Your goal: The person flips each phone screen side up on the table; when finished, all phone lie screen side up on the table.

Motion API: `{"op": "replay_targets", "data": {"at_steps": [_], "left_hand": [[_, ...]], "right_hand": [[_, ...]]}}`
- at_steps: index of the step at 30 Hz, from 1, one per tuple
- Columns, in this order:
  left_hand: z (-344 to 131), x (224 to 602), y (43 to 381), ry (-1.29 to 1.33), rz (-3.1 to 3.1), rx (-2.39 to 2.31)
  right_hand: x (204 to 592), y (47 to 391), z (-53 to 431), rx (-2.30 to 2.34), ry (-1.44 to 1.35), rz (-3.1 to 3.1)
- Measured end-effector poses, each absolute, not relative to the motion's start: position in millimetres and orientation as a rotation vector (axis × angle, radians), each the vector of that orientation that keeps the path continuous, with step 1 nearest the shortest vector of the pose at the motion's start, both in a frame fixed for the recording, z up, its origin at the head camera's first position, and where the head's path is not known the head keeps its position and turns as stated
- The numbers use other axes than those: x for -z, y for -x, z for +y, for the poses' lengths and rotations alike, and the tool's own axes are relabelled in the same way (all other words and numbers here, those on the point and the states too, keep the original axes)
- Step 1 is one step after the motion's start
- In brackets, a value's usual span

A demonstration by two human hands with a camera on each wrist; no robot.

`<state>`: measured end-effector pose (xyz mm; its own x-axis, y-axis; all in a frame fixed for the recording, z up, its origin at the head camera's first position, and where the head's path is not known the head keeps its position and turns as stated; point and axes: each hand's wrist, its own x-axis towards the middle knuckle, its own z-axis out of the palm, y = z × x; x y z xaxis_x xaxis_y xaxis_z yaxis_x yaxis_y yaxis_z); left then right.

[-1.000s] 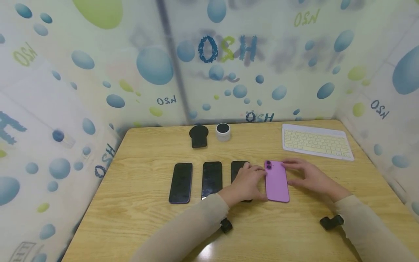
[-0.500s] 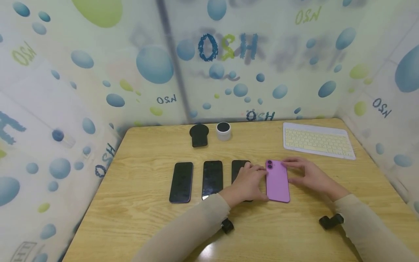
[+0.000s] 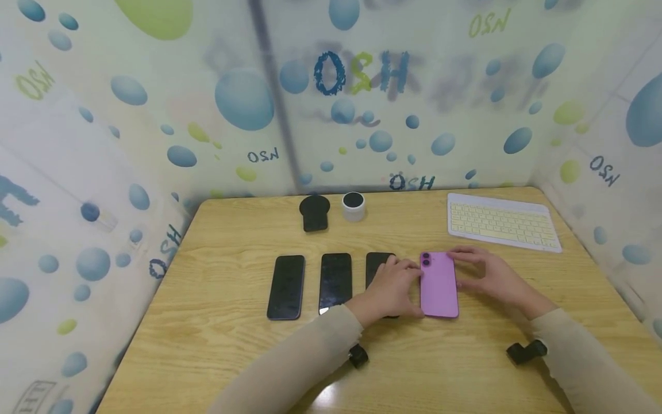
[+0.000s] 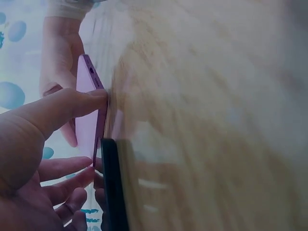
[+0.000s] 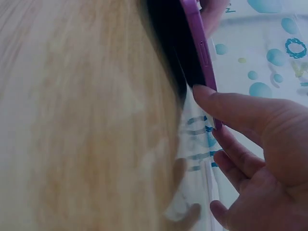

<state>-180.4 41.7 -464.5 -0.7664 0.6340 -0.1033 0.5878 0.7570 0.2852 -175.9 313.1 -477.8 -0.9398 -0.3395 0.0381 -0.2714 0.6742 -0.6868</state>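
Note:
In the head view a pink phone [image 3: 438,287] shows its back and two camera lenses. My left hand [image 3: 390,287] holds its left side, thumb by the lower corner and fingers near the upper one. My right hand [image 3: 493,279] grips the right side, a finger at the upper corner and the thumb lower down. The right wrist view shows the thumb [image 5: 207,96] at the phone's [image 5: 202,57] edge, its dark screen facing the table. Partly hidden beneath my left hand lies a black phone [image 3: 376,264].
Two more dark phones, one in the middle [image 3: 336,279] and one on the left [image 3: 286,287], lie in the same row. Behind them stand a black round-topped object [image 3: 314,214] and a small white cylinder [image 3: 354,208]. A white keyboard [image 3: 501,221] lies at the back right of the wooden table [image 3: 233,356].
Both hands keep nearly the same place around the pink phone. The head view has shifted only slightly.

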Motion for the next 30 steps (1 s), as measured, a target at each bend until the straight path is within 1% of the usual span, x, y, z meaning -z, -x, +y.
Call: {"op": "replay_targets", "data": {"at_steps": [12, 20, 30], "left_hand": [[40, 466, 179, -1.005, 2.735, -0.414], [40, 464, 179, -1.023, 2.738, -0.428], [38, 459, 183, -1.026, 2.637, -0.629]], "right_hand": [[472, 172, 311, 1.166, 0.617, 2.838], [472, 175, 307, 1.208, 0.606, 2.825], [463, 173, 297, 1.209, 0.645, 2.862]]}}
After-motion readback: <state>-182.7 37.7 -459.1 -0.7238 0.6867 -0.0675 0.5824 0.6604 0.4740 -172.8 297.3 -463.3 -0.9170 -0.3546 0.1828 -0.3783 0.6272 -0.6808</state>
